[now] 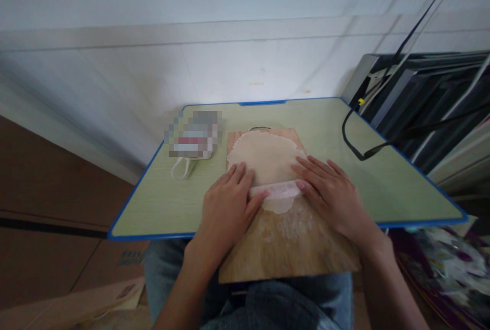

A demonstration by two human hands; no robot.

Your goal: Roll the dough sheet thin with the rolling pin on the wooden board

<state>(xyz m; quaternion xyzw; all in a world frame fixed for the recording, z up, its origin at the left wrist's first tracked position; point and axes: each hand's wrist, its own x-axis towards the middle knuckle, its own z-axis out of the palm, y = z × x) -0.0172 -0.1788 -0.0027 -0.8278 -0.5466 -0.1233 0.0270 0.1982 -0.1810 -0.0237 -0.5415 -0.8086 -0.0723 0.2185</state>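
A wide, thin sheet of dough point(264, 154) with a ragged edge covers the far part of a wooden board point(283, 253). Across its near part lies a pale, flour-dusted roller, seemingly a rolling pin point(276, 190), with a small flap of dough showing on its near side. My left hand point(231, 199) rests over the pin's left end, fingers stretched forward and thumb along the pin. Over the right end lies my right hand point(329, 192), its fingers spread flat toward the dough. Both palms hide the pin's ends. Loose flour whitens the board's middle.
The board sits on a pale green table point(153, 207) with blue edging and overhangs its front edge above my lap. A pixelated packet point(195, 136) with a white loop lies at left. A black cable point(362, 155) hangs over the right side. A white wall point(229, 69) stands behind.
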